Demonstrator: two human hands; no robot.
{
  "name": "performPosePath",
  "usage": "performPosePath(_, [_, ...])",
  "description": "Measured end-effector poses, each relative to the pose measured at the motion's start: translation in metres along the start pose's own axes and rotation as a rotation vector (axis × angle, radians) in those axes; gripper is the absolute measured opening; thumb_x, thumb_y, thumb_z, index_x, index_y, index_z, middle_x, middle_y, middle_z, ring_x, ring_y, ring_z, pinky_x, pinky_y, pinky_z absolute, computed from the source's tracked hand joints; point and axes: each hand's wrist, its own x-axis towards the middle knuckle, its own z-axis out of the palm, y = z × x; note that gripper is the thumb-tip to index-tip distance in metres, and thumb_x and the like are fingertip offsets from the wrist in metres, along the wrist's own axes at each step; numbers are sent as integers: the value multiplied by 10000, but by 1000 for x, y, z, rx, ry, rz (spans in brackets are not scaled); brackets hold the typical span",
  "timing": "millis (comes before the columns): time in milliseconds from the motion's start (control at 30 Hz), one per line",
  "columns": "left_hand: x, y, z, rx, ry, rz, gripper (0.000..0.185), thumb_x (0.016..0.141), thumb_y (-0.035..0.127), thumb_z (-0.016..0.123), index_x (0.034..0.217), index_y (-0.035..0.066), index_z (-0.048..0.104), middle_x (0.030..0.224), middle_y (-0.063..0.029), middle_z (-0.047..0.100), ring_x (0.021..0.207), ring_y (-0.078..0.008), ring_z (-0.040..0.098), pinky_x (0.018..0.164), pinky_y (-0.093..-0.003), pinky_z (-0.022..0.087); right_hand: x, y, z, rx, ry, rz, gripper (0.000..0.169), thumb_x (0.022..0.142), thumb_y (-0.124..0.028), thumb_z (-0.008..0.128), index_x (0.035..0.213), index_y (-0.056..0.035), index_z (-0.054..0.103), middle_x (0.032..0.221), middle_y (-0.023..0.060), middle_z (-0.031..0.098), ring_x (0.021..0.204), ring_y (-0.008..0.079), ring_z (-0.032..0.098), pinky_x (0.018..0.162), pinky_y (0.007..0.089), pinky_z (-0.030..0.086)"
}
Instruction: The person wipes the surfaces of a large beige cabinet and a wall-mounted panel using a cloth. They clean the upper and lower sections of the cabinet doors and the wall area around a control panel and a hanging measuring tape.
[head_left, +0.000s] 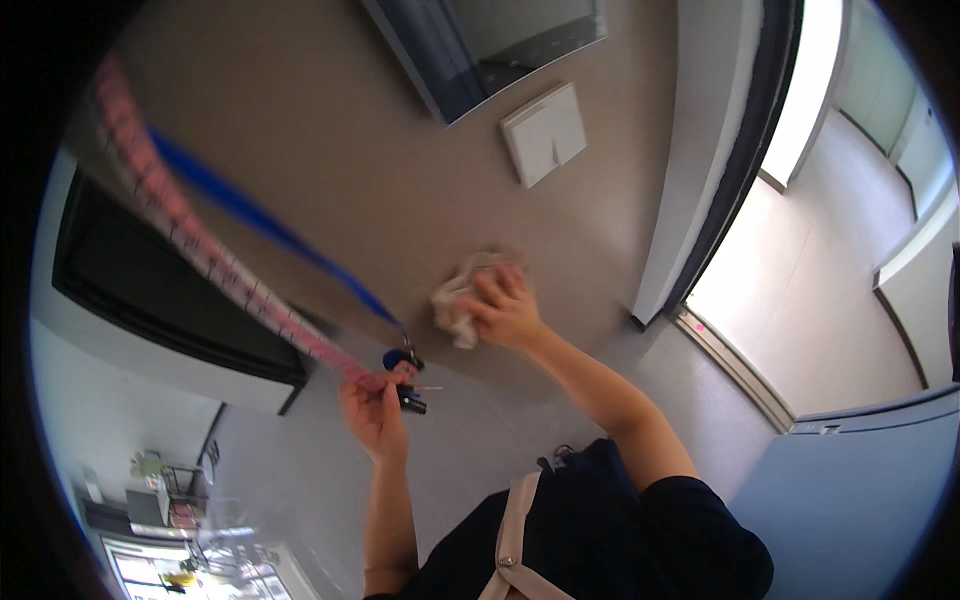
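Observation:
My right hand (504, 306) presses a crumpled cream cloth (459, 300) against a brown wall panel (390, 180), fingers spread over it. My left hand (375, 412) pinches the lower end of a pink measuring tape (225, 270), which runs up to the upper left. Beside that hand hangs a bunch of keys (412, 403) with a small figure charm (403, 363), clipped to a blue lanyard (277, 232). Whether the left fingers also touch the keys is unclear.
Above are a white square wall plate (546, 135) and a glossy dark panel (517, 52). An open doorway with a metal sill (735, 367) and a blue door (847, 480) are on the right. A dark framed recess (172, 277) is on the left; furniture (161, 499) stands farther off.

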Motion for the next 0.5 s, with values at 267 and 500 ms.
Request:
performPosePath(267, [9,-15,4,340,85,20,281,845,-46,540,1100,-15,425,987,-119,574,899,-172,557,843,-299,444,0,192,-23,54,456,750,500,911,-153,396,1373,0,281,1475,194,163,1365,390,107,1104,470,103])
performPosePath(500, [7,-32,13,399,200,-15,332,851,-28,547,1163,-19,434,1093,-104,546,987,-170,530,888,-302,412,-19,36,-25,42,-30,385,576,913,-226,423,1433,-120,197,1501,141,101,1388,298,86,1117,431,86])
